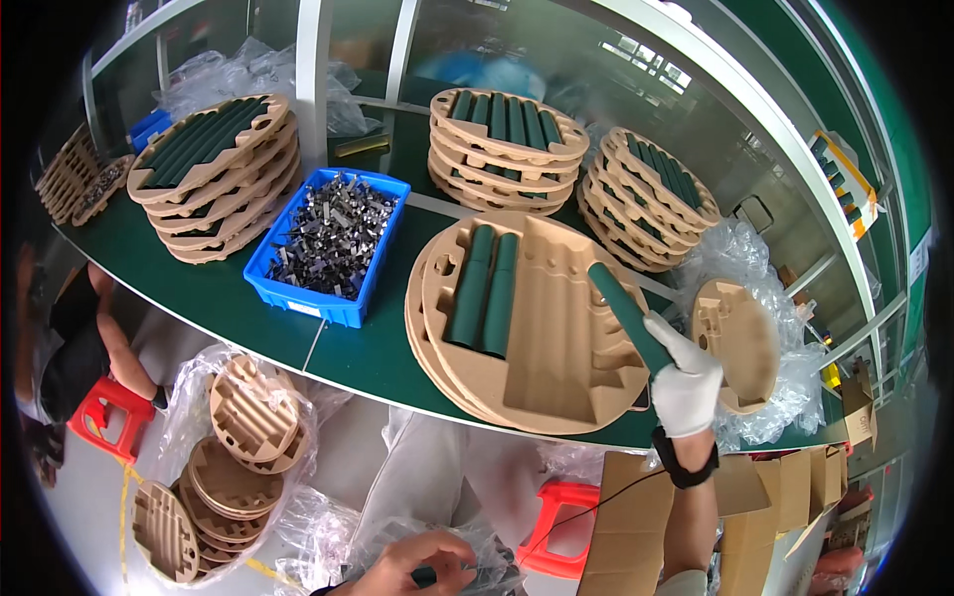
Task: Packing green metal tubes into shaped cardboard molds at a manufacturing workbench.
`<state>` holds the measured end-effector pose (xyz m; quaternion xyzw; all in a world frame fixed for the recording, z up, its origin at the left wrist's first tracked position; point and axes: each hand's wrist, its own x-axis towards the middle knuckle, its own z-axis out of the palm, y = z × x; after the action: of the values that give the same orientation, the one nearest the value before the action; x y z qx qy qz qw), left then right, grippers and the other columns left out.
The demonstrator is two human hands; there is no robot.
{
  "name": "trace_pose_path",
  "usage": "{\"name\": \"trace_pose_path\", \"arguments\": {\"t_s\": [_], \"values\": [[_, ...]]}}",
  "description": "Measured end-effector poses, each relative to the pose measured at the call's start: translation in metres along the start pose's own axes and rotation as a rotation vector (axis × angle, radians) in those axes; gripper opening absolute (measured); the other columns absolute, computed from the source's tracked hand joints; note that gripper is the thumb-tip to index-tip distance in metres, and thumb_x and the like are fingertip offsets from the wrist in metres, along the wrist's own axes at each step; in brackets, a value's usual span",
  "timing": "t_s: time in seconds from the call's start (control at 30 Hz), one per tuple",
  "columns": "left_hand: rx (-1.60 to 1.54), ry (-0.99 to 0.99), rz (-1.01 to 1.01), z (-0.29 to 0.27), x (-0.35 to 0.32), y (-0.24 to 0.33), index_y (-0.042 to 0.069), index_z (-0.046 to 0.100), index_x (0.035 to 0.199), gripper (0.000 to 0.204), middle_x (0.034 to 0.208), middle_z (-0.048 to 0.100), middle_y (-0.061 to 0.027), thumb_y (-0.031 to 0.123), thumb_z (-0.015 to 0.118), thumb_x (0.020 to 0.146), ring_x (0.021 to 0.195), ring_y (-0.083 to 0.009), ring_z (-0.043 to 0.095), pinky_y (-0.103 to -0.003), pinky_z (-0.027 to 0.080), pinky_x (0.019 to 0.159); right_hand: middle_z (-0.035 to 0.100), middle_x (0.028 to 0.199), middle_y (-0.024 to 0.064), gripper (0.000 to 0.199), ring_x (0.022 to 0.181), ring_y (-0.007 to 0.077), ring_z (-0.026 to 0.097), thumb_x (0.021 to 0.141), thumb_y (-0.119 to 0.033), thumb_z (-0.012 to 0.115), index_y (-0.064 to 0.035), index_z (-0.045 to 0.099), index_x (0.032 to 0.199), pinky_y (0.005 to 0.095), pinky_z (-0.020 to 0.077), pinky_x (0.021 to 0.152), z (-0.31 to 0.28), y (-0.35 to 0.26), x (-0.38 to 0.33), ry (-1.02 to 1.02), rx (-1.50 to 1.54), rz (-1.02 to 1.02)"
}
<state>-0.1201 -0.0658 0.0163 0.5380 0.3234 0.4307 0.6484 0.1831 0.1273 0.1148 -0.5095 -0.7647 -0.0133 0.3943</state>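
Note:
My right hand [686, 382], in a white glove, grips a dark green tube [626, 313] and holds it tilted over the right side of a tan moulded pulp tray [556, 328]. Two green tubes [485, 290] lie side by side in the tray's left grooves. The tray rests on a few more of the same kind. My left hand [417, 564], bare, is low at the bottom edge, closed around the end of another green tube [425, 574] inside a clear plastic bag [397, 541].
A blue bin of metal clips [328, 233] sits left of the tray. Stacks of filled trays [214, 169] [505, 144] [651, 194] stand behind. Empty trays in plastic [740, 338] [214, 467], red stools [109, 412] and cardboard boxes [636, 526] surround the bench. A person sits at the left.

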Motion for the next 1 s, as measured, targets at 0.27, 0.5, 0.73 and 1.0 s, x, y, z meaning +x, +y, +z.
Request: {"name": "trace_pose_path", "arguments": {"t_s": [0.27,0.5,0.73,1.0], "values": [[0.354,0.019,0.087,0.002,-0.004,0.002,0.001,0.059,0.093,0.012,0.077,0.055,-0.0054,0.005,0.068,0.088,0.066,-0.0116,0.056,-0.025,0.042,0.055,0.062,0.123,0.0184,0.053,0.105,0.0314,0.064,0.069,0.002,0.064,-0.0029,0.062,0.121,0.0370,0.0533,0.087,0.027,-0.016,0.009,-0.299,-0.523,-0.133],[0.259,0.062,0.047,0.002,-0.004,0.002,0.001,0.060,0.088,0.011,0.072,0.055,-0.0062,0.006,0.070,0.086,0.057,-0.0133,0.054,-0.027,0.042,0.051,0.045,0.139,0.0284,0.065,0.124,0.0399,0.050,0.078,-0.009,0.068,0.0057,0.044,0.136,0.0411,0.0441,0.102,0.009,-0.017,0.032,-0.703,-0.387,-0.085],[0.289,-0.028,-0.078,-0.005,-0.004,0.000,0.001,0.064,0.096,0.011,0.082,0.065,-0.0070,0.004,0.069,0.086,0.068,-0.0156,0.063,-0.027,0.050,0.062,0.041,0.143,0.0283,0.063,0.133,0.0410,0.041,0.087,-0.033,0.065,0.0051,0.048,0.134,0.0429,0.0396,0.106,-0.017,-0.021,0.037,-0.943,-0.309,-0.140],[0.327,0.032,-0.177,-0.012,-0.013,0.006,0.001,0.067,0.094,0.012,0.084,0.068,-0.0074,0.004,0.073,0.083,0.071,-0.0184,0.066,-0.029,0.052,0.065,0.058,0.117,0.0167,0.061,0.107,0.0364,0.057,0.069,-0.033,0.081,0.0020,0.057,0.113,0.0412,0.0490,0.089,-0.012,-0.067,-0.015,-0.630,-0.151,-0.180]]}}
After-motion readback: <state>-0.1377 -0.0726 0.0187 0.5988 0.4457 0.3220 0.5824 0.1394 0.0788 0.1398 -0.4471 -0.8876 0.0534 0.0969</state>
